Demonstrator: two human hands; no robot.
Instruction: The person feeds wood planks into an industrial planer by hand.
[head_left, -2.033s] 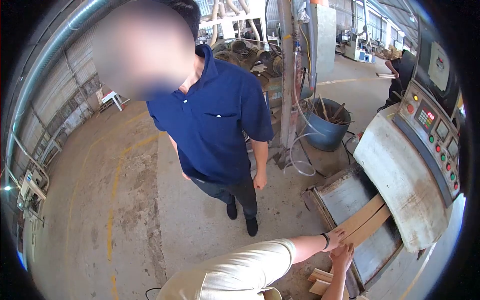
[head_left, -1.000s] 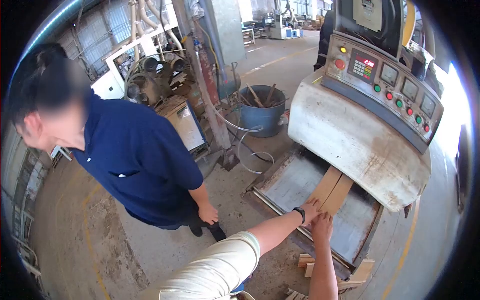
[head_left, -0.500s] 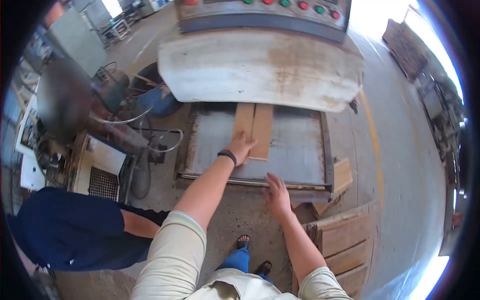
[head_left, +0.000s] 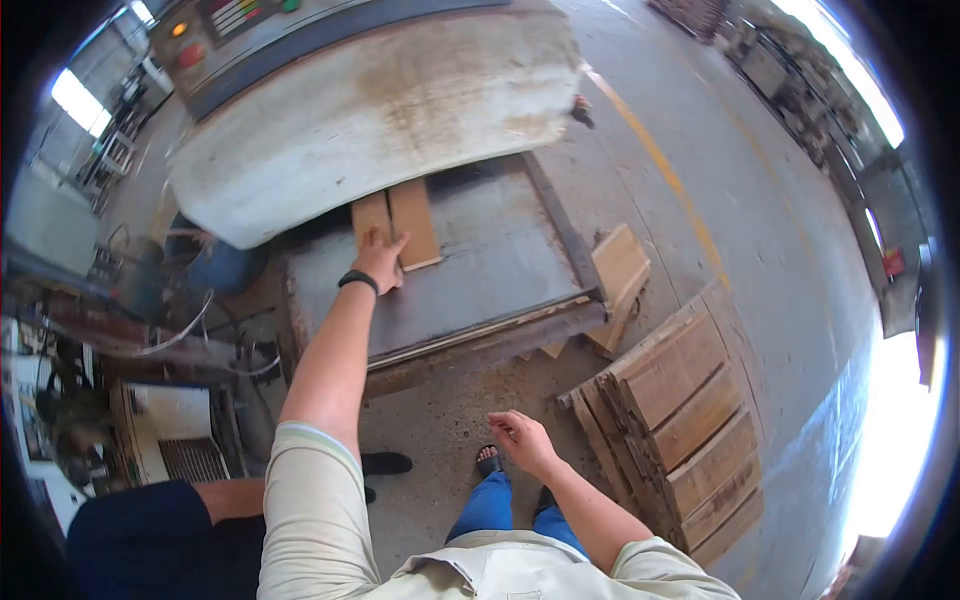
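Observation:
Two flat wooden boards lie side by side on the grey metal bed (head_left: pixel 490 235) of a machine, their far ends hidden under its stained white cover (head_left: pixel 370 125). My left hand (head_left: pixel 380 262), with a dark band at the wrist, grips the near end of the left wooden board (head_left: pixel 370 214). Its fingers lie over that end, close to the edge of the right wooden board (head_left: pixel 416 225). My right hand (head_left: pixel 524 442) hovers over the floor in front of the bed, fingers loosely bent and a little apart, with nothing visible in them.
A stack of wooden planks (head_left: pixel 690 400) stands on the floor at right, beside more wood pieces (head_left: pixel 618 268) near the bed's corner. A control panel (head_left: pixel 250 40) tops the machine. Another person in dark clothing (head_left: pixel 140 535) is at lower left, near a white-topped unit (head_left: pixel 172 420).
My view has turned to the right, so the machine sits further left. My right hand has come away from the bed's front edge, back toward my body. My left hand stays on the left board.

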